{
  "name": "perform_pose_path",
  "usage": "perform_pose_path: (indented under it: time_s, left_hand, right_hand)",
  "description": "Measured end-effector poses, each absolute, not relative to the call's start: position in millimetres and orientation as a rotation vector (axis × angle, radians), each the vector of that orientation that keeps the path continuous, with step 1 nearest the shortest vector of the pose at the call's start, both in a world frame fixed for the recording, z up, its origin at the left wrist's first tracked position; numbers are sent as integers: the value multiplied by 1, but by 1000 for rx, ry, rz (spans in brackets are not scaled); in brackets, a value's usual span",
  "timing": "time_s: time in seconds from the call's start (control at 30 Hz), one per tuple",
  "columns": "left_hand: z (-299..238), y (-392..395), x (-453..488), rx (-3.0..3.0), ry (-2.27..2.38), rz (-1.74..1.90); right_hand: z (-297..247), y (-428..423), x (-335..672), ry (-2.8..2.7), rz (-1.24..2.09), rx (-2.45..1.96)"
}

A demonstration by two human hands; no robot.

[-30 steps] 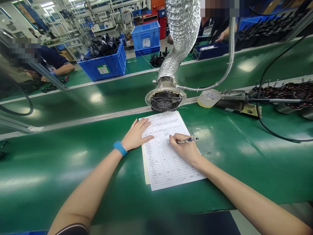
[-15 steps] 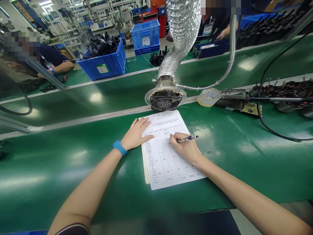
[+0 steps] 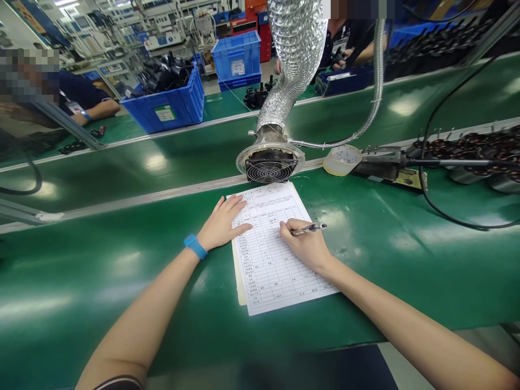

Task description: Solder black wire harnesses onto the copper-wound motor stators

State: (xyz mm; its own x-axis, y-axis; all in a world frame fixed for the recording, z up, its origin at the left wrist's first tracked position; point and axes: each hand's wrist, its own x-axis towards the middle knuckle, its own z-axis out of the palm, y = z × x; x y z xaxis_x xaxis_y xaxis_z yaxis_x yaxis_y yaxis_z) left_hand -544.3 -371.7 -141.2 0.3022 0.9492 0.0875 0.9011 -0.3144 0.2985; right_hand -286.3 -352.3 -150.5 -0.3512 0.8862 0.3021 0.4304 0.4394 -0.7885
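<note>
Through the head camera I have the green bench spread wide, with the printed form lying flat on it near the middle. I see the left hand resting on the form's upper left side, fingers slightly apart and thumb spread well away from them, while the right hand rests on its right side, thumb and fingers clamped around a slim pen whose tip I cannot make out.

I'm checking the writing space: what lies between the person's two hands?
The head view shows the gridded paper sheet between the left hand and the right hand, with no separate object on that stretch.
</note>
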Motion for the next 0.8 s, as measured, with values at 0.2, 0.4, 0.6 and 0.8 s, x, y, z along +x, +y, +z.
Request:
perform_pose_path:
  time_s: [0.2, 0.4, 0.6, 0.8]
  left_hand:
    - [-140, -372, -544, 2373, 1719, 358]
    - [-140, -373, -544, 2377, 1717, 363]
    - [-141, -372, -544, 2377, 1718, 367]
    - [-141, -372, -544, 2369, 1719, 357]
  right_hand:
    - [-149, -353, -287, -1956, 818, -1110]
    - [-149, -352, -287, -1952, 776, -1120]
    - [-146, -353, -285, -1905, 778, -1135]
    - [-148, -354, -283, -1905, 808, -1142]
